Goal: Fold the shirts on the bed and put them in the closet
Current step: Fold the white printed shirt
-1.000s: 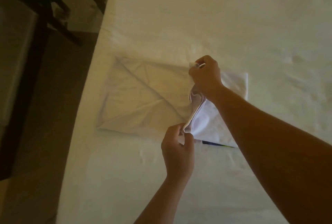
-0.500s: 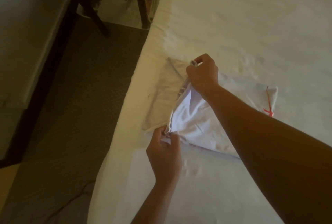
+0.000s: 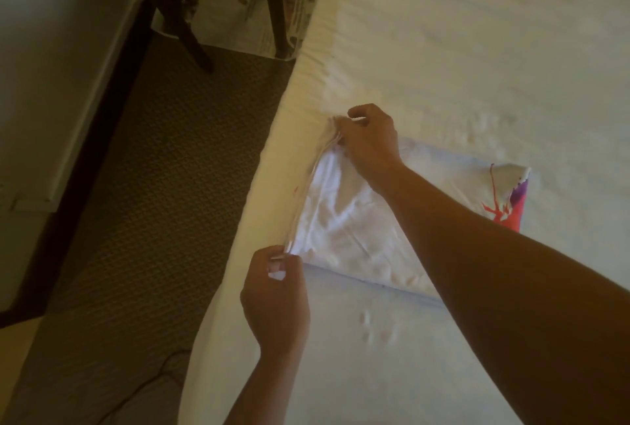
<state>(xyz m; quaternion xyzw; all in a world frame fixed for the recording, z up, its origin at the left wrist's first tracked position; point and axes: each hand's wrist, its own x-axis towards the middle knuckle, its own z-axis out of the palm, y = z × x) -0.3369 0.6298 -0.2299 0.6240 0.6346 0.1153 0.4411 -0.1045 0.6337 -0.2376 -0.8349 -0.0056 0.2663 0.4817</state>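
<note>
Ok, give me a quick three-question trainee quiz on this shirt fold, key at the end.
1. True or false: the white shirt lies on the bed near its edge beside the carpet.
2. Which hand pinches the shirt corner nearer the camera: A) left hand, B) right hand, C) neither?
3. Fill in: the red and purple print shows at the shirt's ____ end, away from both hands.

Key: 1 true; 2 A; 3 right
</note>
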